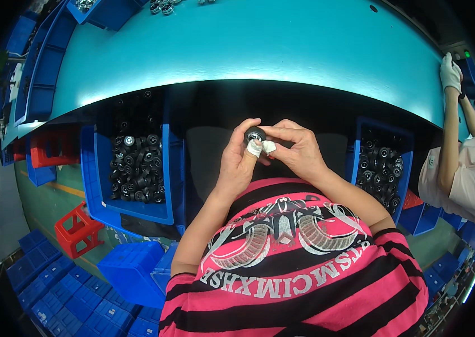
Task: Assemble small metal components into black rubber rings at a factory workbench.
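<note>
In front of my chest, a small black toy-like wheel (pixel 255 133) with a silvery hub is held up between both hands. My left hand (pixel 236 162) is closed round it, the index finger over its outer side and the thumb below. From the other side my right hand (pixel 303 150) pinches in, its fingertips at the wheel's edge. White tape wraps both thumb tips. What lies under the curled fingers is hidden. Many similar black wheels (pixel 136 168) fill a blue bin (pixel 90 168) at my left, and more wheels (pixel 380 171) lie in another blue bin (pixel 355 147) at my right.
A long turquoise table (pixel 248 50) runs across ahead, with small metallic parts (pixel 163 7) at its far edge. Blue trays (pixel 41 73) line its left end. A red stool (pixel 78 230) and stacked blue crates (pixel 80 297) stand on the left. A co-worker's gloved hand (pixel 450 73) is at the far right.
</note>
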Demonstrator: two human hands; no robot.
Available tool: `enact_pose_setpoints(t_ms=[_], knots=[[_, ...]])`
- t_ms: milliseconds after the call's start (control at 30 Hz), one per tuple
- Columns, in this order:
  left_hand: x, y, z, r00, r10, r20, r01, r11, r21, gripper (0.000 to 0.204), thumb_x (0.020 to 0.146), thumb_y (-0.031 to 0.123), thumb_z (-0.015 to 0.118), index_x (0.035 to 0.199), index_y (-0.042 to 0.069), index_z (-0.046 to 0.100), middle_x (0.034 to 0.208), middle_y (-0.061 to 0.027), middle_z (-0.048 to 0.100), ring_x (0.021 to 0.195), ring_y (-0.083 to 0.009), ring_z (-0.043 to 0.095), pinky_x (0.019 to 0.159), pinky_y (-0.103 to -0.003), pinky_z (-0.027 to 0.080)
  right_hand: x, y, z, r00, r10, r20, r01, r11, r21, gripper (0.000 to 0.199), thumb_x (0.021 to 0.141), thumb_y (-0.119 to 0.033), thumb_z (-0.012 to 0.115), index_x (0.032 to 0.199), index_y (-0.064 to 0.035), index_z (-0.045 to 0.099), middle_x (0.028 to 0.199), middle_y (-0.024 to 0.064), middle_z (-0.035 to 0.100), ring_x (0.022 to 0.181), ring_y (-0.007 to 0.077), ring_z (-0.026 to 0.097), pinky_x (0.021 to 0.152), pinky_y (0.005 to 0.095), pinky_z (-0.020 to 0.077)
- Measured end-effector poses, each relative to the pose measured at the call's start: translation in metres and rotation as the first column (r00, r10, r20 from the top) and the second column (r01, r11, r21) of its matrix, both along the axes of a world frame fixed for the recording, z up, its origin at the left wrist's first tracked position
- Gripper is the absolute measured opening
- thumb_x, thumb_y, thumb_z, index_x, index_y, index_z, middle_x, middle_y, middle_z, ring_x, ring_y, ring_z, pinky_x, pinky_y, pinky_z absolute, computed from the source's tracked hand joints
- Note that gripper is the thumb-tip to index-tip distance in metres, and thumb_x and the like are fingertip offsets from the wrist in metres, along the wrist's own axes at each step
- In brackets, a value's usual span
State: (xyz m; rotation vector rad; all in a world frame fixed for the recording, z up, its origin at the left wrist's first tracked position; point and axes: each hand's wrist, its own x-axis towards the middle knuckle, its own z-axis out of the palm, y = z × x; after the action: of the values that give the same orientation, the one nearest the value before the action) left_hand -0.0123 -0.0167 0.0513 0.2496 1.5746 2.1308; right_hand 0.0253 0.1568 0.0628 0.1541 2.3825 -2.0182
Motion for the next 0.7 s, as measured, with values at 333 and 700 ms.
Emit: enact_pose_setpoints(t_ms=[333, 700], knots=[[0.006, 0.001, -0.012, 0.992, 0.113, 0.064, -0.113, 0.994, -0.001, 0.025, 0.105, 0.016, 0.063, 0.127, 0.005, 0.062, 0.092, -0.0051, 0.066, 0.065, -0.0075, 0.058, 0.052, -0.024, 0.054, 0.005, -0.008, 0.001, 0.994, 0.033, -0.106, -0.041, 0.996, -0.073, 0.031, 0.09, 0.0, 0.073, 0.121, -0.0009, 0.075, 0.094, 0.0082, 0.067, 0.083, 0.0137, 0.069, 0.071, 0.0278, 0.0549], [-0.003, -0.005, -0.004, 0.961, -0.066, 0.267, 0.039, 0.994, 0.106, 0.045, 0.105, 0.012, 0.058, 0.149, 0.005, 0.049, 0.11, -0.0085, 0.063, 0.081, -0.012, 0.062, 0.068, -0.03, 0.061, -0.005, 0.005, -0.006, 0.98, -0.006, 0.198, 0.045, 0.98, -0.195, 0.03, 0.09, -0.007, 0.069, 0.118, -0.006, 0.078, 0.097, 0.0043, 0.065, 0.083, 0.0107, 0.068, 0.07, 0.0253, 0.056]])
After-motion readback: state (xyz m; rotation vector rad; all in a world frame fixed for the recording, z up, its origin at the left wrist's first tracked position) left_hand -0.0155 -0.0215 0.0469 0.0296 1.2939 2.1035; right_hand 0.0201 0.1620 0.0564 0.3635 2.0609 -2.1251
